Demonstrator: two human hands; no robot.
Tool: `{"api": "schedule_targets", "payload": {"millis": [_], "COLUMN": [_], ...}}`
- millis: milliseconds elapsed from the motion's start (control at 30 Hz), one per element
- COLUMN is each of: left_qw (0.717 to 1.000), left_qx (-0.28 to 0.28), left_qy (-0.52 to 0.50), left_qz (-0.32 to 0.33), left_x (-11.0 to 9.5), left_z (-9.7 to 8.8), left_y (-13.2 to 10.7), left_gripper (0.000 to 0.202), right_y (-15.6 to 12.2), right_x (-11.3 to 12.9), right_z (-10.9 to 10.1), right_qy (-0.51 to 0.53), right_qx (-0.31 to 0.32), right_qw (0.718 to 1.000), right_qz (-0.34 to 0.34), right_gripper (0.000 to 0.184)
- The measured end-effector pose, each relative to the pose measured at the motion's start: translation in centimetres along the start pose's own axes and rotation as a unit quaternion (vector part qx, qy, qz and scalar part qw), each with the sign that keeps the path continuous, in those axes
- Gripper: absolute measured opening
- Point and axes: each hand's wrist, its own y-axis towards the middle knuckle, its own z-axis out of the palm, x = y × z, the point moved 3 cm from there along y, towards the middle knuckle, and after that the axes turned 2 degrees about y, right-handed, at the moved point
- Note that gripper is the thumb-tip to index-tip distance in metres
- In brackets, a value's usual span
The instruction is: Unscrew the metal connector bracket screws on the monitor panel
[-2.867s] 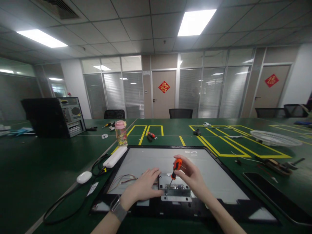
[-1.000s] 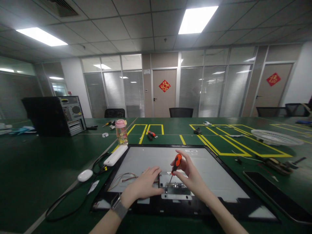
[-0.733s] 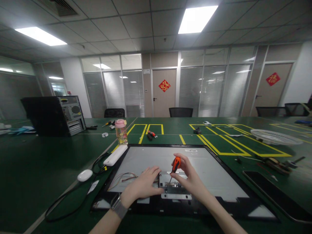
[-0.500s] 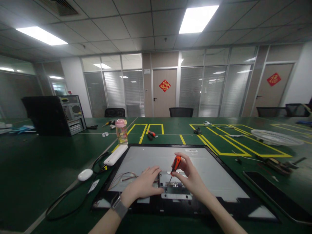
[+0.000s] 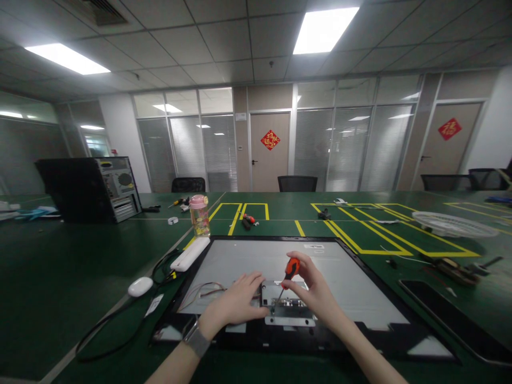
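A monitor (image 5: 352,288) lies face down on the green table, its grey back panel exposed inside a black frame. Near its front edge sits a small metal circuit-board cover (image 5: 288,314). My right hand (image 5: 316,290) is closed on an orange-handled screwdriver (image 5: 291,268), whose tip rests on the cover's left part. My left hand (image 5: 236,304) lies flat with spread fingers on the panel, touching the cover's left edge. Thin coloured wires (image 5: 202,292) run out to the left of it. A watch band shows on my left wrist.
A white mouse (image 5: 140,286) and black cable (image 5: 108,330) lie left of the monitor, with a white bar (image 5: 189,255) and a pink-lidded bottle (image 5: 199,216) behind. A PC tower (image 5: 90,189) stands far left. A fan grille (image 5: 454,225), tools and a dark panel (image 5: 452,320) lie at right.
The screwdriver handle has shifted slightly in my right fingers while its tip stays on the metal cover. My left hand has kept its place beside the cover.
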Motion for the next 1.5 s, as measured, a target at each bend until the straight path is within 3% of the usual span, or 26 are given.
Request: {"api": "schedule_targets", "payload": {"millis": [333, 567, 867, 1167, 1333, 1500], "left_qw": [1.000, 1.000, 1.000, 1.000, 1.000, 1.000], "left_qx": [-0.003, -0.003, 0.004, -0.002, 0.005, -0.002], "left_qy": [0.001, 0.008, 0.009, 0.013, 0.012, 0.016], "left_qz": [0.000, 0.001, -0.002, -0.002, -0.005, 0.002], "left_x": [0.18, 0.06, 0.01, 0.27, 0.34, 0.61], "left_z": [0.20, 0.20, 0.12, 0.31, 0.41, 0.64], "left_y": [0.06, 0.10, 0.11, 0.12, 0.22, 0.36], "left_gripper": [0.075, 0.075, 0.076, 0.076, 0.078, 0.076], "right_y": [-0.01, -0.11, 0.00, -0.06, -0.01, -0.16], "right_x": [0.54, 0.26, 0.73, 0.67, 0.63, 0.82], "right_z": [0.38, 0.25, 0.54, 0.21, 0.27, 0.15], "right_qy": [0.071, 0.001, 0.075, -0.001, 0.036, 0.031], "right_qx": [0.036, 0.010, 0.044, 0.005, 0.031, 0.037], "right_qw": [0.997, 1.000, 0.996, 1.000, 0.999, 0.999], "right_qz": [0.001, -0.007, 0.006, -0.014, 0.003, -0.014], "right_gripper": [0.050, 0.046, 0.049, 0.047, 0.053, 0.046]}}
